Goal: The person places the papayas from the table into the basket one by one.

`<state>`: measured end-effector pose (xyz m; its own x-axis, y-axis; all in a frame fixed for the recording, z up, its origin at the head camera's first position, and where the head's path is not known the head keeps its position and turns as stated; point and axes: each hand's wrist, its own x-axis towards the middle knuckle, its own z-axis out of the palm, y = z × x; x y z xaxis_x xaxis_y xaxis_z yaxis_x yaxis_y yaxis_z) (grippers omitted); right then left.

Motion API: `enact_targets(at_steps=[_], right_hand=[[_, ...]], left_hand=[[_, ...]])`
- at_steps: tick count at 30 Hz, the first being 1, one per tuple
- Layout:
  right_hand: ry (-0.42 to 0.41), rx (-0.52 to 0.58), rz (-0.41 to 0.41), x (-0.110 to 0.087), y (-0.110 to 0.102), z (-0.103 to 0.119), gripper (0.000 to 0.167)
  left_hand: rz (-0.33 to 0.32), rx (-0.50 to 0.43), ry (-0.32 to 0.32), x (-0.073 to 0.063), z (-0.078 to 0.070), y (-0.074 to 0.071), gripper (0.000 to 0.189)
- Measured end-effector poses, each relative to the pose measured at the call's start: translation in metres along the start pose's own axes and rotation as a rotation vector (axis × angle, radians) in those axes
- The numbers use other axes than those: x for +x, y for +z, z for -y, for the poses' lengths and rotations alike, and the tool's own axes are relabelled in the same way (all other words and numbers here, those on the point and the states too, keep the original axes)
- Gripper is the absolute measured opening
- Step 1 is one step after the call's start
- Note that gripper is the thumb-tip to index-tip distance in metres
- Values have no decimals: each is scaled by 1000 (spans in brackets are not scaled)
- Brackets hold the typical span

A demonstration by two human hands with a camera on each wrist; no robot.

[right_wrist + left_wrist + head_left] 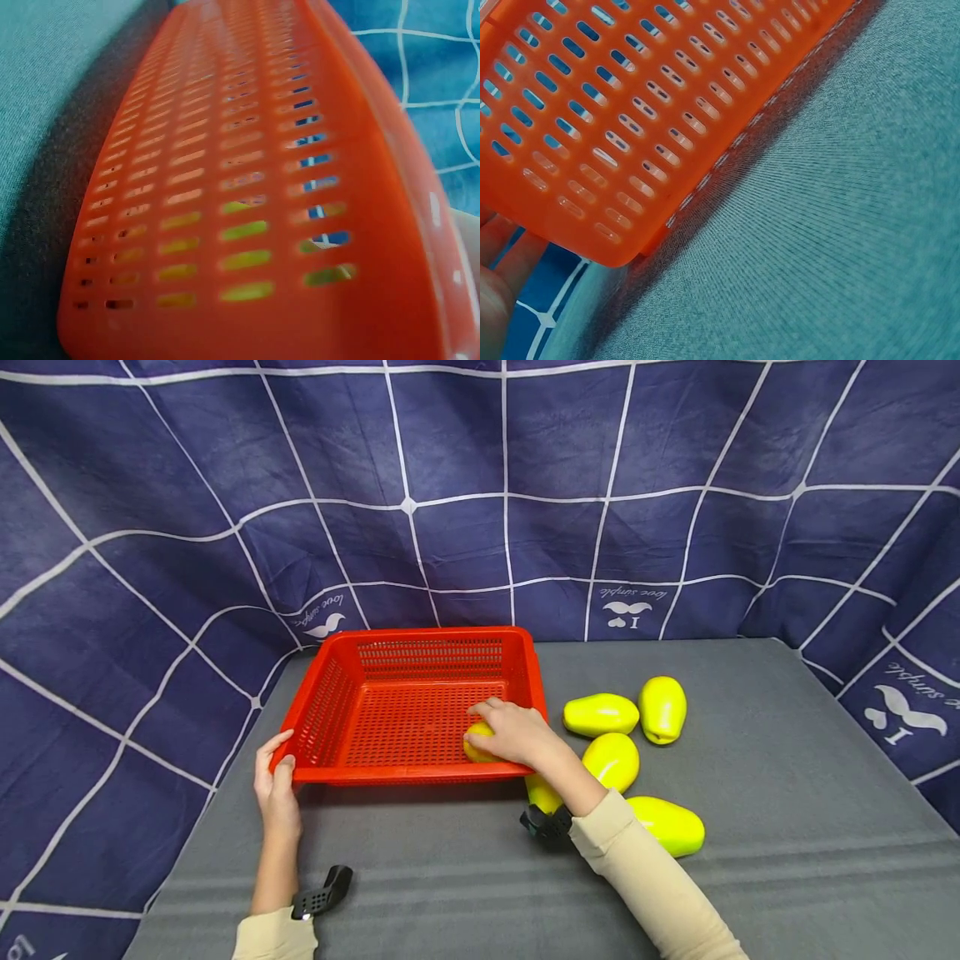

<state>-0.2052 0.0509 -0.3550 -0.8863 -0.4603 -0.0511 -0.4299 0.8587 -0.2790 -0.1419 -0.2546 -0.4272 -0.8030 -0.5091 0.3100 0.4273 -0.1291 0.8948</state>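
A red perforated plastic basket (420,774) stands on the grey cloth. At its front left corner my left hand (279,789) grips the rim, thumb on the near side; in the left wrist view, the fingers (517,259) show below the basket's corner. My right hand (513,731) reaches over the front right corner, its fingers curled over a yellow, papaya-like fruit (477,743) inside the basket. Part of that fruit is hidden by the hand. Through the slots in the right wrist view, yellow fruit (247,259) shows inside the basket wall (225,330).
Right of the basket lie several more yellow fruits, among them one lying sideways (600,715), one upright (662,710) and one behind the right forearm (667,827). Another fruit (542,793) sits partly under the right wrist. A blue checked curtain (450,460) hangs behind the table.
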Motion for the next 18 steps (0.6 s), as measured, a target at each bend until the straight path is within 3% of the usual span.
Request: enact_targets(at_steps=[7,18], right_hand=[[-13,84,-132,-15,-6,-7,39],[-51,221,-420,-63,-6,-23,26]], left_hand=[[5,2,10,1,1,-1,33],[-16,22,-3,0,0,0,34]])
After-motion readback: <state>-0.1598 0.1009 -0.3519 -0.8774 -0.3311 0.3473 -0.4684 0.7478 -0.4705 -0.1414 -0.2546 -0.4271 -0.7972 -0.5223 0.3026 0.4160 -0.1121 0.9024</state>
